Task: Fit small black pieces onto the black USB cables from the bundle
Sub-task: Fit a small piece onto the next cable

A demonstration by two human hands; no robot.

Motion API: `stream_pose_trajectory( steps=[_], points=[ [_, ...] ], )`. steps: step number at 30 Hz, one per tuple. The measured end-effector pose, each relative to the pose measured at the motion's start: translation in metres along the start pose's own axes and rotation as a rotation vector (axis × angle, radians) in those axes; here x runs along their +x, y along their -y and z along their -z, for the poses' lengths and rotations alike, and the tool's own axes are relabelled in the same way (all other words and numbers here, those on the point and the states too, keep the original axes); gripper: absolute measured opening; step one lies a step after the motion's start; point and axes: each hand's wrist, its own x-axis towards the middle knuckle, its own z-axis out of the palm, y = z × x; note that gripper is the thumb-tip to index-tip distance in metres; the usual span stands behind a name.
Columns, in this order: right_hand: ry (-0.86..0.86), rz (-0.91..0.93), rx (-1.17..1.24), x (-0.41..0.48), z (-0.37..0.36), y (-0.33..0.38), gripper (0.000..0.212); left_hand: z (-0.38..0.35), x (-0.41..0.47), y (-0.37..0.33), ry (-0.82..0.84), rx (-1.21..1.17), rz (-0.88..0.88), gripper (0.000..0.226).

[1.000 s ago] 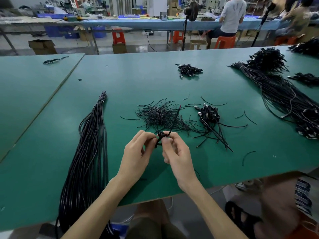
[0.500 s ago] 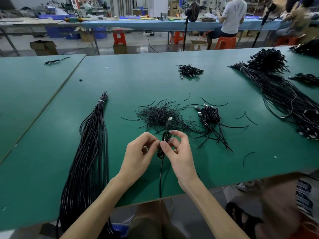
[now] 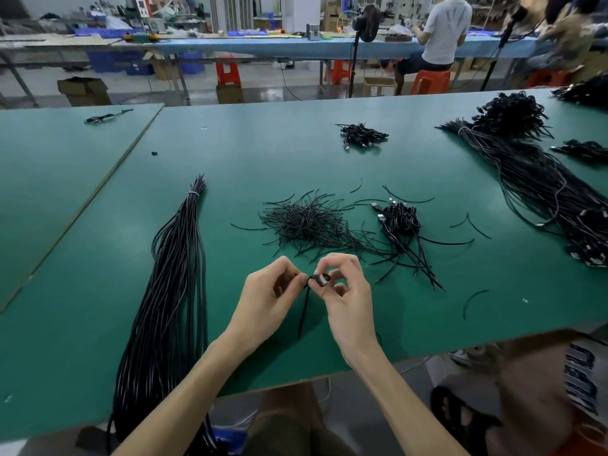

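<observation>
Progress looks modest, as far as I can judge. Both hands are raised just over the near part of the green table, close together. The left hand pinches one black cable between thumb and forefinger. The right hand has its fingers curled round the plug end of the same cable, where a pale part shows; the free length hangs down toward the table. Whether a small piece is already fitted on it I cannot tell — it is too small to see.

The pile of small black pieces lies just behind the hands and is large. To its right sits a little heap of coiled cables, probably the finished ones. The long bundle at the left, tied near its far end, is thick — so I judge that most of the work remains.

No brand, label or readable writing shows on the cables or the table.
</observation>
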Motion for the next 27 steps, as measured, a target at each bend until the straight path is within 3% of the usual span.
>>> stream_pose_trajectory(
  steps=[3, 8, 13, 22, 24, 27],
  points=[
    [0.006, 0.086, -0.100, -0.001, -0.001, 0.001, 0.050, 0.001, 0.000, -0.001, -0.025, -0.026, 0.041, 0.021],
    [0.068, 0.119, -0.203, -0.003, -0.005, 0.003, 0.038, 0.003, 0.001, -0.003, -0.099, -0.081, 0.083, 0.022],
    [0.139, 0.041, -0.201, -0.001, -0.006, 0.007, 0.037, 0.004, 0.001, -0.001, -0.184, -0.120, 0.107, 0.023],
    [0.169, -0.161, -0.062, -0.003, -0.006, 0.010, 0.019, 0.004, -0.001, 0.001, -0.175, -0.109, -0.007, 0.014],
    [0.164, -0.184, 0.030, -0.004, -0.005, 0.014, 0.025, 0.004, 0.000, 0.000, -0.185, -0.096, -0.045, 0.013],
    [0.128, -0.254, 0.145, -0.003, -0.006, 0.017, 0.051, 0.002, 0.000, 0.001, -0.166, -0.037, -0.100, 0.011]
  ],
)
